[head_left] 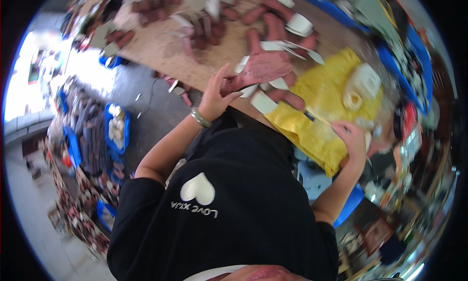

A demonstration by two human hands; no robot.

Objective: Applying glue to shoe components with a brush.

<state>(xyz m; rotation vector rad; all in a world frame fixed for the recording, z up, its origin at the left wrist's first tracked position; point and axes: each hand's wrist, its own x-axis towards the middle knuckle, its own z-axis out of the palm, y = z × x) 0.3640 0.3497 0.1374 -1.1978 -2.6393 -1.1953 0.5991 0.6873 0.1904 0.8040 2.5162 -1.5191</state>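
Observation:
My left hand (214, 96) grips the heel end of a reddish-pink shoe sole (265, 68), its textured face turned up over the table edge. Fingers and thumb close around it from either side. In my right hand (353, 138) is a thin brush (321, 118) with a pale handle, its dark tip pointing toward the sole but apart from it. Below the brush lies a crumpled yellow plastic sheet (312, 137). A white plastic jug (364, 83) rests on the sheet, with its round opening facing me. Another sole with a white piece (264, 102) lies beside the sheet.
Several more soles with white pieces (278, 25) are scattered over the brown tabletop (161, 47). Blue bins (409, 76) line the far right. On the floor to the left stand a blue crate (117, 127) and stacked grey material (87, 130).

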